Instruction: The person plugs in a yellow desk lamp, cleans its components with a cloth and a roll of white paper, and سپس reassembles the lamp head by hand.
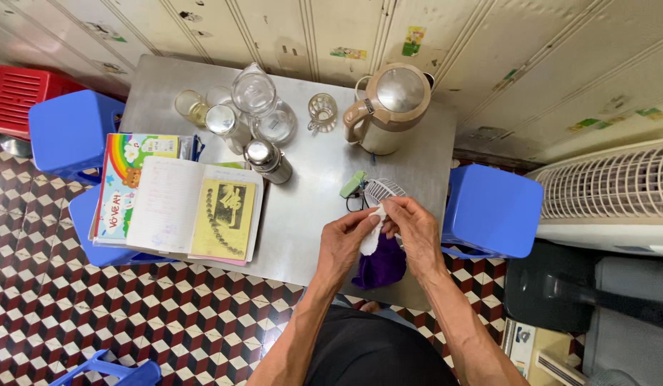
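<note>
My left hand (346, 239) and my right hand (414, 229) meet over the near edge of a small steel table (310, 214). Both pinch a small white tissue or cloth (373, 232) between their fingertips. Just under them lies a purple cloth (381, 266) on the table's edge. A small white hand fan with a green handle (371, 188) rests right behind my fingers, with a dark cord beside it.
A beige electric kettle (389, 107), glass jars and cups (253, 107) and a steel flask (268, 161) stand at the back. An open notebook on a stack of books (181, 204) lies left. Blue plastic stools (492, 211) flank the table. A white floor fan (610, 193) is right.
</note>
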